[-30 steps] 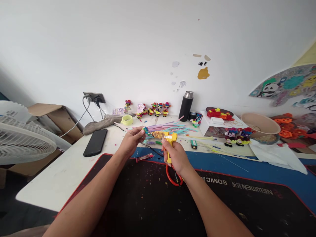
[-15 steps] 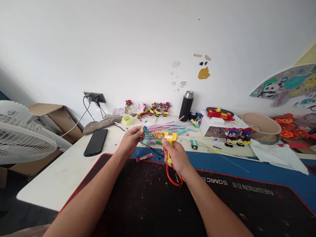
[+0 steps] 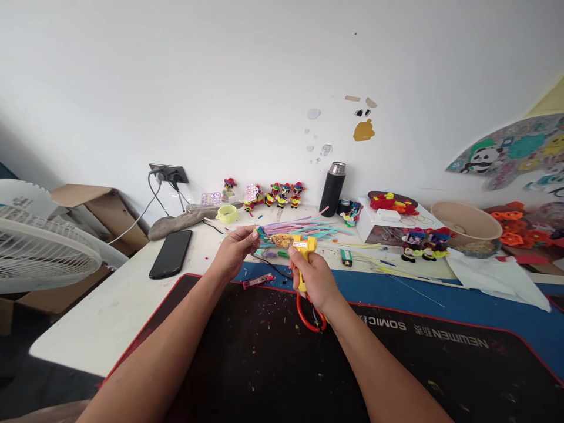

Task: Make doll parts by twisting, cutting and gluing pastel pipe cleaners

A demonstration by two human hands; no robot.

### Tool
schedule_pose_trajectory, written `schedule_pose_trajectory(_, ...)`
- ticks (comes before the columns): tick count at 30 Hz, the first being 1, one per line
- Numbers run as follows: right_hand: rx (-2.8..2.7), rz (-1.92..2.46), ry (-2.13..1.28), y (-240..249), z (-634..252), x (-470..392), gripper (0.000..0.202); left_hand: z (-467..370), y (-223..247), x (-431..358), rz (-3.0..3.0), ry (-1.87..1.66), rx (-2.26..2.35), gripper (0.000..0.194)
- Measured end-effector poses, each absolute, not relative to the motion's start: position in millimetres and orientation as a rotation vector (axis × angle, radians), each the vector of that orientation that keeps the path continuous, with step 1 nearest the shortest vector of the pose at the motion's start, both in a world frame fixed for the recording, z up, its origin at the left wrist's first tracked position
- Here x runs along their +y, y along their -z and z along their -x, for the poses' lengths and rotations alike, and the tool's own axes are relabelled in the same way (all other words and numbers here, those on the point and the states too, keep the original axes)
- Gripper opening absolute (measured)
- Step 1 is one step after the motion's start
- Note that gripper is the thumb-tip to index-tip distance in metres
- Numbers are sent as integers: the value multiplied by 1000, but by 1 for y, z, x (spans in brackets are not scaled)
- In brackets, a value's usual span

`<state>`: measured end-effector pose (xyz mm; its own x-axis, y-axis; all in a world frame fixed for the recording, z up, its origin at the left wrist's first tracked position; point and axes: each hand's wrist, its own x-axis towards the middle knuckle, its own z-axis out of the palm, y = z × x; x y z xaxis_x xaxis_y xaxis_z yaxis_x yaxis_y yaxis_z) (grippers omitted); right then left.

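Between the thumb and fingers of my left hand [image 3: 236, 251] is a small blue-green fuzzy piece [image 3: 261, 234], too small to make out fully. My right hand [image 3: 315, 275] is wrapped round the handle of a yellow hot glue gun [image 3: 305, 242]. Its brown-crusted nozzle points left, close to the fuzzy piece; whether they touch I cannot tell. Below my right hand, red-handled scissors or pliers [image 3: 312, 320] lie on the black desk mat [image 3: 273, 364], partly hidden. Behind both hands is a spread of pastel pipe cleaners [image 3: 304, 226].
Several colourful fuzzy figurines [image 3: 282, 197] stand along the wall, left of a black thermos [image 3: 332, 191]. A phone [image 3: 171, 255] and a white fan [image 3: 44, 241] are at the left. A white box [image 3: 365, 226], a beige bowl [image 3: 467, 220] and two more figurines [image 3: 425, 244] occupy the right.
My left hand has shifted very slightly right with the fuzzy piece, which appears a little turned. The glue gun and my right hand stay almost in place.
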<state>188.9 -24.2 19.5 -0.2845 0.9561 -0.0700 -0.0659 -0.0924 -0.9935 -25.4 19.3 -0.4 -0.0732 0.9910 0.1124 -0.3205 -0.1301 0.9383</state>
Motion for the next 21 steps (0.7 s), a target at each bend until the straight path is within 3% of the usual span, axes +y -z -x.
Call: schedule_pose_trajectory(21, -1293, 1086, -1492, -21, -190, -25, 53, 26, 2, 20, -959, -1487, 870, 31)
